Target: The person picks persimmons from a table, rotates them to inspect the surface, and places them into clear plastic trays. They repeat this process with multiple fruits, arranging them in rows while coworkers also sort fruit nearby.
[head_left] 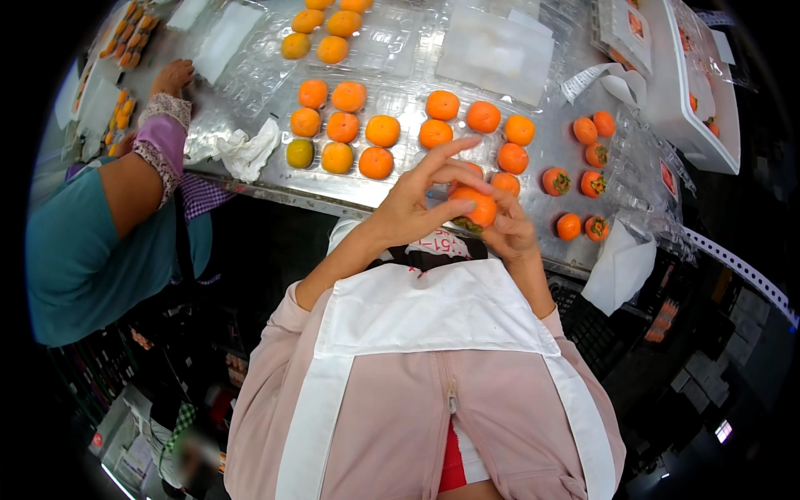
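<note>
An orange persimmon [475,207] is held in front of my chest, just over the near edge of the metal table [550,133]. My right hand [510,229] cups it from below and the right. My left hand [410,207] touches its left side, with the index finger stretched out over the top. Beyond my hands, clear plastic trays [400,104] hold several orange persimmons [382,131] in rows. One fruit [300,153] among them is greenish-yellow.
A co-worker in a teal top [79,250] stands at the left, one hand [172,77] on the table. A crumpled white cloth [247,150] lies near them. Loose persimmons [583,182], a white paper [618,267] and a white crate [692,83] are at the right.
</note>
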A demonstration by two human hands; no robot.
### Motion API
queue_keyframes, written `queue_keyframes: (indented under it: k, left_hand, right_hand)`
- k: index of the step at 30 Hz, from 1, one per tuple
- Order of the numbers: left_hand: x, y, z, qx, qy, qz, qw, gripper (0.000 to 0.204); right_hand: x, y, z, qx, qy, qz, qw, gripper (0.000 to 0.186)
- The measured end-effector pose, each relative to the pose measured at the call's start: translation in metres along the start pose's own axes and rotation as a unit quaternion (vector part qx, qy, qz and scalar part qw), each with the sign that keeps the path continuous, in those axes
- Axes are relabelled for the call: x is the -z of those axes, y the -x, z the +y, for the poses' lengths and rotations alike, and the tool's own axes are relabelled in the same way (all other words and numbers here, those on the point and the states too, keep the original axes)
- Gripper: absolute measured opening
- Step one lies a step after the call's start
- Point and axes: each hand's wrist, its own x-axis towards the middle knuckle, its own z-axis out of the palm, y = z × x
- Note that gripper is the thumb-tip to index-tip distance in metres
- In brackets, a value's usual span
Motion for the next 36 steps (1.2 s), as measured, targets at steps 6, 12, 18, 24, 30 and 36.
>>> queue_keyframes:
  k: [6, 12, 18, 24, 30, 36]
  left_hand:
    - [0.011, 0.006, -0.001, 0.093, 0.038, -0.003, 0.995, 0.049]
    - [0.029, 0.022, -0.009, 0.120, 0.022, 0.128, 0.984, 0.039]
    - [0.046, 0.041, -0.023, 0.139, 0.063, 0.187, 0.970, 0.027]
    - [0.046, 0.043, -0.019, 0.149, 0.063, 0.215, 0.963, 0.025]
    - [0.048, 0.045, -0.025, 0.152, 0.056, 0.223, 0.961, 0.024]
    - [0.044, 0.042, -0.024, 0.169, 0.036, 0.207, 0.963, 0.023]
  right_hand:
    - [-0.005, -0.001, -0.001, -0.023, 0.061, 0.022, 0.998, 0.065]
    - [0.014, -0.001, -0.032, 0.030, 0.268, 0.238, 0.933, 0.063]
    - [0.014, -0.032, -0.030, 0.109, 0.613, 0.335, 0.707, 0.053]
    - [0.023, -0.056, -0.007, 0.165, 0.817, 0.300, 0.465, 0.052]
    - [0.020, -0.061, 0.001, 0.132, 0.841, 0.330, 0.409, 0.053]
    - [0.029, -0.056, 0.005, 0.149, 0.864, 0.309, 0.367, 0.050]
